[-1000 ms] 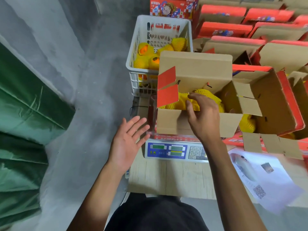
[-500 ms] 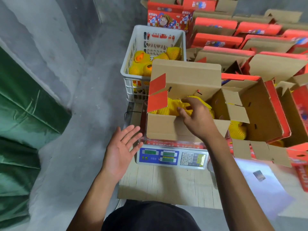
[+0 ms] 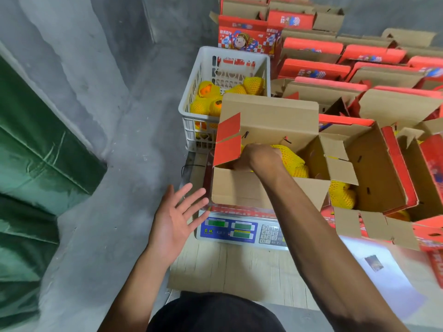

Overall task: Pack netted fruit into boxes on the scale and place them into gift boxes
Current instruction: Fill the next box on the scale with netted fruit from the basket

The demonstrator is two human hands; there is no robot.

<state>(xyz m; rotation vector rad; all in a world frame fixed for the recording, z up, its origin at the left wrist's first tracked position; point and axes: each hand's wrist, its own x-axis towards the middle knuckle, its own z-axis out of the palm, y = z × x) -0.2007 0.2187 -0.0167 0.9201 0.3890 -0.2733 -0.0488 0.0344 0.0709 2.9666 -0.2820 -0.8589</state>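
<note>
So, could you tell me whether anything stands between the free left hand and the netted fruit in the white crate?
Nothing visible does. The left hand is open beside the scale, and the white crate of netted fruit lies open-topped beyond it.

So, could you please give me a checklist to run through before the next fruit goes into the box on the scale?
1. Open brown cardboard box sits on the blue-fronted electronic scale: ok.
2. Box flaps open: ok.
3. Right hand out of the box: not ok, it is reaching inside among the yellow netted fruit.
4. Left hand free: ok, open, holding nothing, beside the scale.
5. White plastic crate behind the box holds fruit: ok.
6. Scale reading on target: cannot tell, the green displays are unreadable.
</note>
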